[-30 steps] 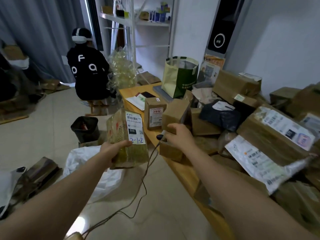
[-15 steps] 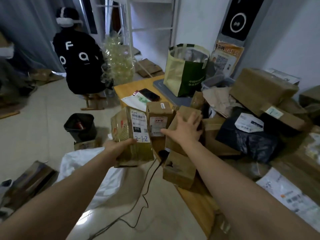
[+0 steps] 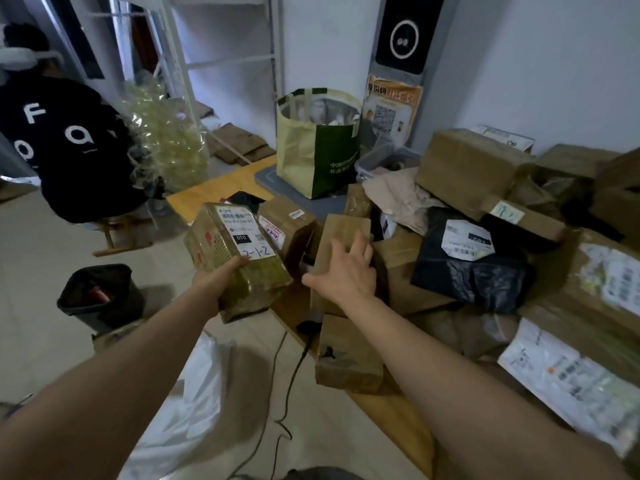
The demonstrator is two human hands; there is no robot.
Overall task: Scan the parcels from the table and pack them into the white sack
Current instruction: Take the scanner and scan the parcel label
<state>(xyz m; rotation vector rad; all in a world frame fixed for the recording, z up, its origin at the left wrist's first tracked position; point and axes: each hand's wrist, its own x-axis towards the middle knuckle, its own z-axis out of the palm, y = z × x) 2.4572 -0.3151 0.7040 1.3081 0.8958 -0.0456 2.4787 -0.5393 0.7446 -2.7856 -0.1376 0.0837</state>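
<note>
My left hand (image 3: 216, 282) grips a brown taped parcel (image 3: 235, 261) with a white label marked "2-1-2", held above the floor beside the table's corner. My right hand (image 3: 346, 271) rests with spread fingers on an upright brown box (image 3: 343, 230) at the table's near edge. The black scanner (image 3: 308, 327) lies on the table edge below that hand, its cable trailing to the floor. The white sack (image 3: 187, 410) lies crumpled on the floor under my left arm. Several more parcels are heaped on the wooden table (image 3: 214, 192).
A green and cream tote bag (image 3: 317, 143) stands at the table's back. A black bin (image 3: 98, 296) sits on the floor to the left. A person in a black top (image 3: 65, 143) sits at the far left. A small brown box (image 3: 346, 355) overhangs the table edge.
My right hand let go of the scanner, which now lies on the table edge, and moved onto the upright brown box. My left hand tilted the labelled parcel flatter.
</note>
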